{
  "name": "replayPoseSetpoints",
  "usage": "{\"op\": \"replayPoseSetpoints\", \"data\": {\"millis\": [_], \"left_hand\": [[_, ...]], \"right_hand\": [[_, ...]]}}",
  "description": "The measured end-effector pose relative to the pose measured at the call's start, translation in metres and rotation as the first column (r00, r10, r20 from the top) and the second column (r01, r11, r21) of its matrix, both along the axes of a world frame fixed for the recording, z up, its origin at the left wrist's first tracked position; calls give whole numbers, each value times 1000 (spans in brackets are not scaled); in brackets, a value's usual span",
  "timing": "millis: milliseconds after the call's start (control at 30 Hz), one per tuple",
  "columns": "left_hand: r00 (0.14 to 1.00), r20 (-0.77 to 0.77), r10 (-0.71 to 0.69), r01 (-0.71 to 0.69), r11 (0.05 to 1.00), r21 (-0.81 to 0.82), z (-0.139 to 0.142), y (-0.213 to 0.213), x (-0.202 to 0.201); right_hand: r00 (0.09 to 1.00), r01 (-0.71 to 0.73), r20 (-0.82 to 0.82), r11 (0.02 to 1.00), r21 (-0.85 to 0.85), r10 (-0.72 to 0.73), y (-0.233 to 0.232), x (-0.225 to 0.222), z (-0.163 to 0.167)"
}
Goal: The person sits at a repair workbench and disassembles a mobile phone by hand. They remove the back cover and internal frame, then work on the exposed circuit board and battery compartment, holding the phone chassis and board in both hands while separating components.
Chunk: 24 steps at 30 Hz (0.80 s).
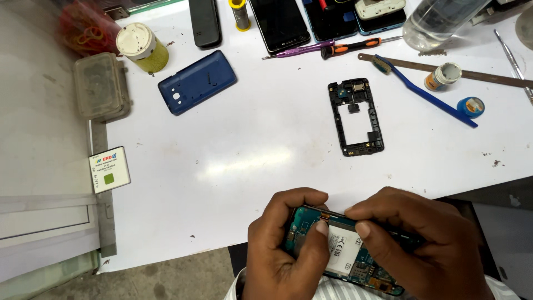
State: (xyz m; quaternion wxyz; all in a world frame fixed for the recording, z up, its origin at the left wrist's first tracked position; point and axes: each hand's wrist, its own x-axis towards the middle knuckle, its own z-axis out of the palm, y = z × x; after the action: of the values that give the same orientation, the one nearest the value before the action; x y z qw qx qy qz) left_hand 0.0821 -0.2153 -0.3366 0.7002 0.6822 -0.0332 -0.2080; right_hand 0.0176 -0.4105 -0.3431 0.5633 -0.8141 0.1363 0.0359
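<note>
An opened mobile phone with a teal circuit board and a white rectangular shield [341, 250] is held at the near table edge, clasped between both hands. The left hand [286, 253] curls around its left end, fingers closed on the frame, thumb [317, 230] pressing on the board. The right hand [427, 244] grips the right side, thumb [363, 229] bearing on the shield's upper corner. Beyond the fingertips, on the white table [250, 150], lies a black plastic phone mid-frame [355, 116]. Further left of the fingers lie a blue plastic back cover [197, 82] and a white rectangular battery with a green square label [109, 169]. Far right of the mid-frame lies a blue-handled brush [427, 93].
</note>
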Motion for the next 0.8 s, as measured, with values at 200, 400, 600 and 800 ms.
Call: {"op": "replayPoseSetpoints", "data": {"millis": [200, 400, 600, 800], "left_hand": [[1000, -2, 11, -11, 1000, -8, -1, 0, -1], [1000, 2, 14, -14, 1000, -11, -2, 0, -2], [1000, -9, 15, -15, 999, -39, -4, 1, -2], [997, -52, 62, -66, 995, -70, -7, -2, -3]], "right_hand": [[1000, -11, -10, 999, -30, 10, -1, -1, -1], [1000, -3, 14, 998, -64, 4, 1, -2, -1], [999, 27, 25, 997, -78, -25, 6, -5, -1], [997, 18, 70, 990, -139, -8, 8, -8, -4]]}}
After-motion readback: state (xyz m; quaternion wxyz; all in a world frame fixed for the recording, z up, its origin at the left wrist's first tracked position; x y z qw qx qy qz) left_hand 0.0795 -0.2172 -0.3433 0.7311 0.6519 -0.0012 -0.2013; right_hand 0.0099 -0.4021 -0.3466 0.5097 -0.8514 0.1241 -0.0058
